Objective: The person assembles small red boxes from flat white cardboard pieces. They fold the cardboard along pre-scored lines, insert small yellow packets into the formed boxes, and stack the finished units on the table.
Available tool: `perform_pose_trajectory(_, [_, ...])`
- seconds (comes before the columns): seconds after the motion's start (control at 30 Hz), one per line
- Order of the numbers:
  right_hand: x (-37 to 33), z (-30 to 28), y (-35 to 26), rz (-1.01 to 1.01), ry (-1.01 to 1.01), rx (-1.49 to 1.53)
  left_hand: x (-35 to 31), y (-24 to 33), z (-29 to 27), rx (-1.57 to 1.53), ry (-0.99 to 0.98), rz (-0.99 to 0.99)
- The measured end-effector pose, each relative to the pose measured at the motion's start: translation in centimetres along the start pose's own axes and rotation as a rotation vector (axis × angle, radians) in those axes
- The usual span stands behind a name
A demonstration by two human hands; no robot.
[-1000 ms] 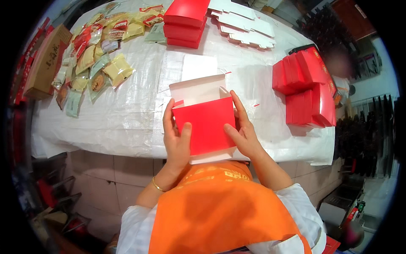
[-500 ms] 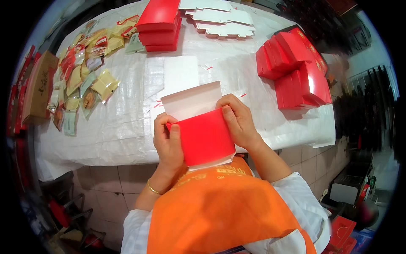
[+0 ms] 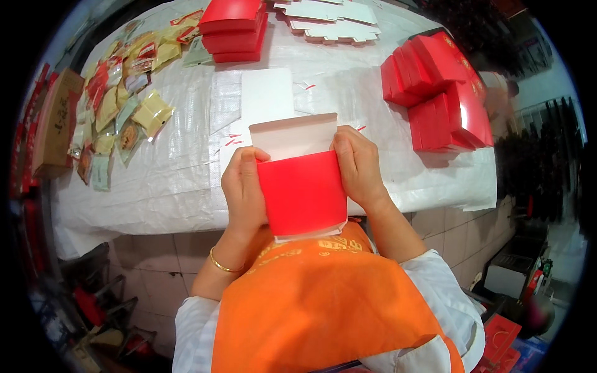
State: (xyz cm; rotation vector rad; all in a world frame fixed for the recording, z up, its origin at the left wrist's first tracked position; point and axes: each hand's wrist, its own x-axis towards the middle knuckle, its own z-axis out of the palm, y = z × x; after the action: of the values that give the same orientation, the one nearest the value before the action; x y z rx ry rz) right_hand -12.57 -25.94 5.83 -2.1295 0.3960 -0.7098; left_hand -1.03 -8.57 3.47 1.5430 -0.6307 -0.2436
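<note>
The left hand (image 3: pixel 244 186) and right hand (image 3: pixel 357 166) grip a red box (image 3: pixel 303 194) by its left and right sides, fingers curled shut around its edges, holding it above the near edge of the tabletop (image 3: pixel 180 168) with its white flap (image 3: pixel 292 137) open on the far side. On the tabletop lie snack packets (image 3: pixel 124 112) at far left, a stack of red boxes (image 3: pixel 233 28) and flat white blanks (image 3: pixel 336 15) at the far edge, and a pile of red boxes (image 3: pixel 438 90) at right.
</note>
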Motion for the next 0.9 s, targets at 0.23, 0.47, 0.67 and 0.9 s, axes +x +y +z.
perform_pose_trajectory(0.23, [-0.4, -0.3, 0.4, 0.064, -0.026, -0.092, 0.1, -0.5, 0.2, 0.015, -0.01, -0.063])
perform_pose_trajectory(0.47, [-0.8, 0.1, -0.6, 0.223, 0.117, 0.126, -0.3, -0.7, 0.0, -0.021, -0.053, -0.073])
perform_pose_trajectory(0.67, [-1.3, 0.1, 1.0, 0.215, 0.005, 0.116, -0.2, 1.0, 1.1, -0.035, -0.009, -0.052])
perform_pose_trajectory(0.9, [-2.6, 0.1, 3.0, 0.294, -0.068, 0.272, -0.4, -0.1, 0.0, 0.104, -0.196, -0.11])
